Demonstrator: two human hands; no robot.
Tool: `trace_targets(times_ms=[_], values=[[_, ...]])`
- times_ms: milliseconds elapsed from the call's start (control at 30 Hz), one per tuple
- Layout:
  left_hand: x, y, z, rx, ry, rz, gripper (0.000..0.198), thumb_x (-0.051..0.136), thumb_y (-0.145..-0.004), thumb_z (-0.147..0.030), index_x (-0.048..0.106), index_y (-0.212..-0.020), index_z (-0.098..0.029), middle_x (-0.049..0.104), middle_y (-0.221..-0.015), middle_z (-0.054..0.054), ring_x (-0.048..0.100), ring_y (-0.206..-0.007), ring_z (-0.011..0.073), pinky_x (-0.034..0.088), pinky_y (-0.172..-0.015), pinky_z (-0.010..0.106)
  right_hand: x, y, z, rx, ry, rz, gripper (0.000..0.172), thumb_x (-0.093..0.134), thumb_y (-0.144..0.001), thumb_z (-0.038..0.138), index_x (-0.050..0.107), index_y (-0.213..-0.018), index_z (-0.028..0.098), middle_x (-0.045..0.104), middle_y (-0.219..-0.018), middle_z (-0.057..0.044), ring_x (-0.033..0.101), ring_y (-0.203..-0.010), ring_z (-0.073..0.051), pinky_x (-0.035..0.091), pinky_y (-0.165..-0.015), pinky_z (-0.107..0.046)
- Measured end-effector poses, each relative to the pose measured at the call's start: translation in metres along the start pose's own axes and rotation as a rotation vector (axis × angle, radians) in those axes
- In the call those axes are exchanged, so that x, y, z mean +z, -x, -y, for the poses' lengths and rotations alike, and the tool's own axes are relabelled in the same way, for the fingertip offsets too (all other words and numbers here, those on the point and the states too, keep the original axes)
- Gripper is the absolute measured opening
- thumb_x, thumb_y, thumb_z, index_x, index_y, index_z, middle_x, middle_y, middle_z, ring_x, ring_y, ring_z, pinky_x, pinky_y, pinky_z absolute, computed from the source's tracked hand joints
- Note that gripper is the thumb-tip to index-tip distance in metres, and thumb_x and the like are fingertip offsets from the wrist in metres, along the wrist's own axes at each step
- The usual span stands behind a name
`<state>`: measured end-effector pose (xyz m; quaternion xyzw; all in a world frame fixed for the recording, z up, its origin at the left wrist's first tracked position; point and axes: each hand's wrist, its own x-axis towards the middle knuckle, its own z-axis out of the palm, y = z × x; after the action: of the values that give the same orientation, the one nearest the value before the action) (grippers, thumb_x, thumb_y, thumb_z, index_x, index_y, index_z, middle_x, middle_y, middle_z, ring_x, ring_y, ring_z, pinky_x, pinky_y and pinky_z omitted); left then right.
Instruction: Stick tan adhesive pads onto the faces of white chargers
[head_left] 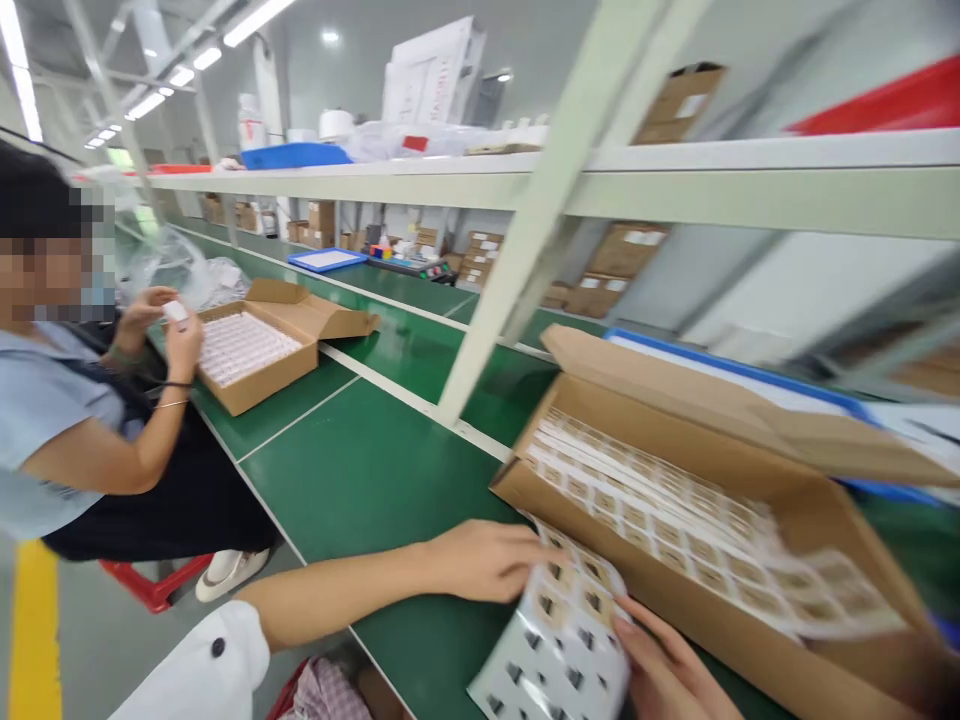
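Both left hand and cropped right hand grasp a glossy sheet, its bottom cut off.

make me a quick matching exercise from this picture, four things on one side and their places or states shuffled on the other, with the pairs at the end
1. dark-marked white sheet
2. yellow stripe
3. co-worker's hands
4. nearer cardboard box

A. on the floor
B. open, with see-through grids inside
C. touched by the wearer's left hand and right hand
D. at a small white piece

Pairs: 1-C, 2-A, 3-D, 4-B
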<state>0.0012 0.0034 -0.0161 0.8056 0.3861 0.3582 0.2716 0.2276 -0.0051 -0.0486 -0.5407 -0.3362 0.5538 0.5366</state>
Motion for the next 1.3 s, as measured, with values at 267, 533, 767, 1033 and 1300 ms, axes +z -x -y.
trace_targets(times_ms=[267,533,767,1033,1300], values=[[-0.005,-0.003,0.001,-0.135,0.516,0.181,0.060,0.061,-0.096,-0.036,0.046,-0.152,-0.020,0.071,-0.130,0.015,0.071,-0.114,0.0278,0.057,-0.097,0.039,0.021,0.019,0.020,-0.238,-0.028,-0.051,0.042,0.087,-0.057,0.048,0.073,-0.086,0.022,0.073,-0.081,-0.003,0.065,-0.074,-0.019,0.055,-0.070,-0.032],[-0.011,-0.003,-0.010,-0.290,0.587,0.319,0.072,0.063,-0.095,-0.043,0.036,-0.157,-0.020,0.078,-0.108,0.011,0.074,-0.099,0.0231,0.056,-0.090,0.034,0.018,0.024,0.024,-0.360,0.055,0.013,0.039,0.080,-0.073,0.053,0.072,-0.099,0.024,0.074,-0.094,-0.005,0.068,-0.089,-0.024,0.056,-0.082,-0.037],[-0.025,-0.002,-0.020,-0.310,0.644,0.586,0.056,0.075,-0.087,-0.036,0.062,-0.139,-0.020,0.078,-0.111,0.013,0.075,-0.099,0.0244,0.058,-0.086,0.034,0.015,0.026,0.030,-0.333,0.071,0.153,0.043,0.071,-0.084,0.054,0.075,-0.112,0.022,0.078,-0.108,-0.011,0.075,-0.094,-0.030,0.061,-0.080,-0.043],[-0.021,0.000,-0.023,-0.296,0.588,0.524,0.054,0.070,-0.087,-0.027,0.061,-0.141,-0.024,0.072,-0.125,0.007,0.068,-0.092,0.0189,0.054,-0.082,0.027,0.006,0.012,0.024,-0.603,0.283,0.017,0.054,0.072,-0.083,0.052,0.067,-0.130,0.025,0.068,-0.133,-0.012,0.066,-0.121,-0.031,0.055,-0.100,-0.047],[-0.020,-0.001,-0.019,-0.326,0.594,0.332,0.070,0.067,-0.091,-0.034,0.042,-0.155,-0.020,0.079,-0.089,0.006,0.071,-0.081,0.0191,0.051,-0.072,0.026,0.012,0.030,0.018,-0.960,0.625,-0.370,0.051,0.070,-0.090,0.042,0.059,-0.137,0.026,0.035,-0.159,-0.018,0.035,-0.145,-0.042,0.029,-0.115,-0.068]])
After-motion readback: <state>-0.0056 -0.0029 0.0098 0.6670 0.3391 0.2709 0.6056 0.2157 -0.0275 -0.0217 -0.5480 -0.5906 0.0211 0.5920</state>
